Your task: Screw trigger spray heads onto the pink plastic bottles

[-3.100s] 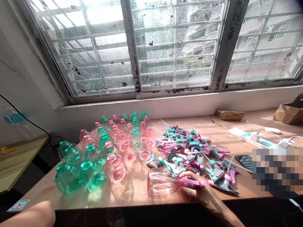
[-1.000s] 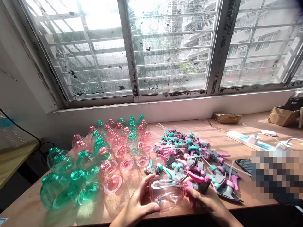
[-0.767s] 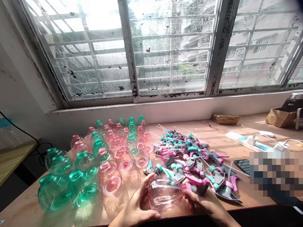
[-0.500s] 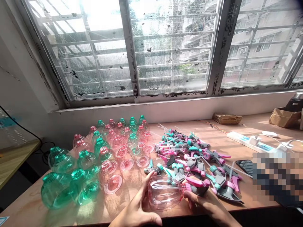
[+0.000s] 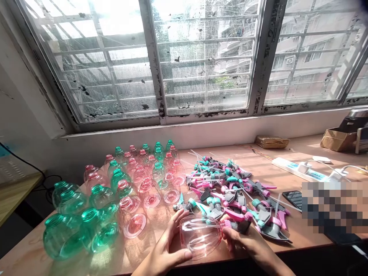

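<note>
A pink bottle (image 5: 199, 237) is held on its side near the front edge of the wooden surface (image 5: 25, 253), its base toward the left and its neck toward the right. Whether it also rests on the wood is hard to tell. The left hand (image 5: 166, 245) cups the base end, its grip grasping the bottle with the thumb along the near side and the fingers along the far side. The right hand (image 5: 244, 240) has its grip closed at the neck, on the collar of a pink and grey spray head (image 5: 236, 215), whose trigger sits above the fingers. The spray head meets the bottle's neck, and a clear straw runs inside the bottle; how tightly the two are joined cannot be seen.

Just behind the hands lies a pile of spray heads (image 5: 222, 184), a jumble of teal, pink and grey with thin straws sticking out. To the left, green bottles (image 5: 61, 239) and upright pink bottles (image 5: 133, 219) stand close together, their necks uncapped. To the right of the pile are a phone (image 5: 291, 198) and a white power strip (image 5: 289, 167) with plugs in it. Farther back, a brown package (image 5: 271, 142) and a cardboard box (image 5: 335, 140) sit below the barred window (image 5: 201, 65).
</note>
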`<state>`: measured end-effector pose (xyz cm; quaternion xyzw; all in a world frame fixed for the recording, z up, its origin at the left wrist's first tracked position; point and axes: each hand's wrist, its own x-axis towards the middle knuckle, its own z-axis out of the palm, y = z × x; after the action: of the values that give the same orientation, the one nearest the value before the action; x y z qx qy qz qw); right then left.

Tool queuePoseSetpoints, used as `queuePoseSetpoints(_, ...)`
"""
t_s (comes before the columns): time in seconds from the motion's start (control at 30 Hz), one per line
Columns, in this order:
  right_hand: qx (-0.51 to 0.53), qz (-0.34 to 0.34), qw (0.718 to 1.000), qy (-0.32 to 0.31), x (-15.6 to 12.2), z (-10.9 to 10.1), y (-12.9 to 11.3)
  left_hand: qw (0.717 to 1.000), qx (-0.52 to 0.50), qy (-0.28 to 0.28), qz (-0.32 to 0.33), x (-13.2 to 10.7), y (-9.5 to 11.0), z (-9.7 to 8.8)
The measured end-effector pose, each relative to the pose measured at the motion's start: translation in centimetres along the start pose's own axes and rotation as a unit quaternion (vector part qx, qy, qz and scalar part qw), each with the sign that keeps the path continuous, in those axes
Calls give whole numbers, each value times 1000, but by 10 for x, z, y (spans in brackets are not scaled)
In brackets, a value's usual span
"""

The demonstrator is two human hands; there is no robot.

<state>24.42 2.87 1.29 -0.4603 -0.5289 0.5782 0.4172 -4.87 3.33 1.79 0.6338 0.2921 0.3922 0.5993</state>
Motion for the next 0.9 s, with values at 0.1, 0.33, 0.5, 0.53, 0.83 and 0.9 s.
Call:
queuePoseSetpoints(0.1,-1,1,1000,2,1,0,3,1000,19,-18,17,0,-4,-2)
queuePoseSetpoints(0.33,-64,-18,998,-5,-5,-4,-2,998,31,-48,4,-3,9,3)
queuePoseSetpoints(0.5,-64,-67,996,-15,-5,0,-12,998,51,-16,-23,-5,12,1)
queuePoseSetpoints(0.53,-62,-69,996,-18,-5,0,-12,998,51,-3,-28,-6,12,1)
queuePoseSetpoints(0.83,19,18,1000,-15,0,-2,4,998,44,-38,1,-2,12,5)
queuePoseSetpoints(0.9,28,22,999,-19,0,-1,4,998,24,-50,4,-2,11,6)
